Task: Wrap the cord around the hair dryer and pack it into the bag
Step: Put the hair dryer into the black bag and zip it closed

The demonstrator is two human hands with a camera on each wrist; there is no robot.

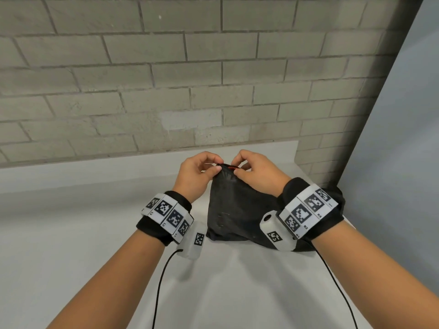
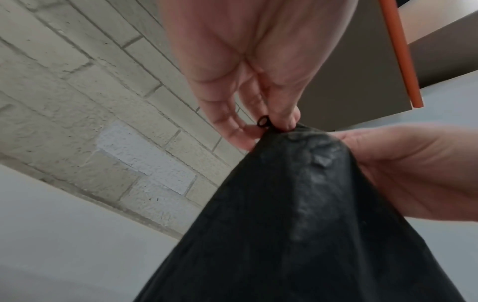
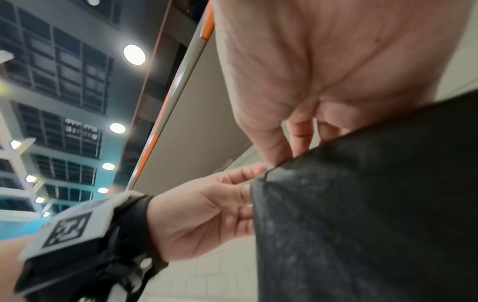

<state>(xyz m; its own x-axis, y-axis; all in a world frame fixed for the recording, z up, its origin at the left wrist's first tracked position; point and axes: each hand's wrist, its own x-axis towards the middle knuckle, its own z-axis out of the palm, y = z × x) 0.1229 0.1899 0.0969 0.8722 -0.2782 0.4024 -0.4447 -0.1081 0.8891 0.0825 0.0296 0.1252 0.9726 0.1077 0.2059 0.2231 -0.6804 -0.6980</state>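
Observation:
A black fabric bag (image 1: pixel 237 210) stands on the white table (image 1: pixel 71 233), its body bulging and its top gathered to a narrow peak with a strip of red (image 1: pixel 229 166) at the mouth. My left hand (image 1: pixel 215 169) pinches the left side of that peak, and my right hand (image 1: pixel 237 169) pinches the right side. In the left wrist view my left fingers (image 2: pixel 284 118) grip the bag (image 2: pixel 297 224) beside a small black ring (image 2: pixel 264 122). The right wrist view has my right fingertips (image 3: pixel 274 159) on the bag (image 3: pixel 362 204) edge. Neither hair dryer nor cord shows.
A grey brick wall (image 1: pixel 166 79) runs close behind the table. A smooth grey panel (image 1: pixel 392 162) closes off the right side. Black cables (image 1: pixel 161 281) hang from both wrist cameras over the near table. An orange-edged board (image 2: pixel 398 51) is overhead.

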